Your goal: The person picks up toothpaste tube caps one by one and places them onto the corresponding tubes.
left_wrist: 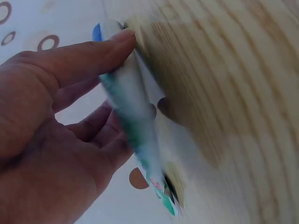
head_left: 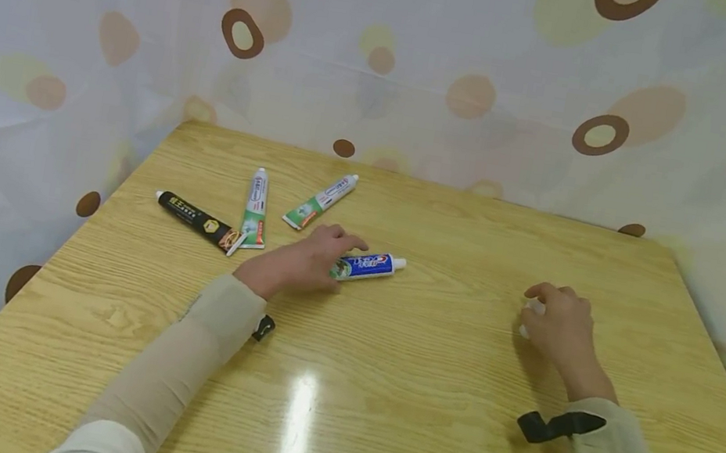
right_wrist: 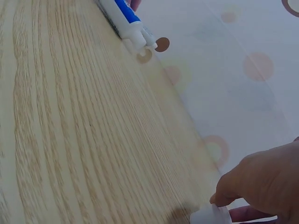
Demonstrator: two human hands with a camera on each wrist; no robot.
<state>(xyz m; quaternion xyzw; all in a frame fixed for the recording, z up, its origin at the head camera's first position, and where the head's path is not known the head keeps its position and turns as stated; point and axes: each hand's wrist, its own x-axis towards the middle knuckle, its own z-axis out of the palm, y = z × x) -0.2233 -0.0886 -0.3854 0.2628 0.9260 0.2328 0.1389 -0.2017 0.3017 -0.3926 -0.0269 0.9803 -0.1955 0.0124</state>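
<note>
My left hand grips a blue, white and green toothpaste tube lying near the middle of the table, its white cap pointing right. In the left wrist view, the thumb lies across one side of the tube and the fingers are on the other. On the right side, my right hand pinches a small white object with curled fingers, low over the wood. That object is mostly hidden by the hand, and I cannot tell its kind.
Left of the left hand lies a black toothpaste tube, its crimped end against a white and green toothpaste tube. Another white and green tube lies farther back. A spotted curtain hangs behind the wooden table.
</note>
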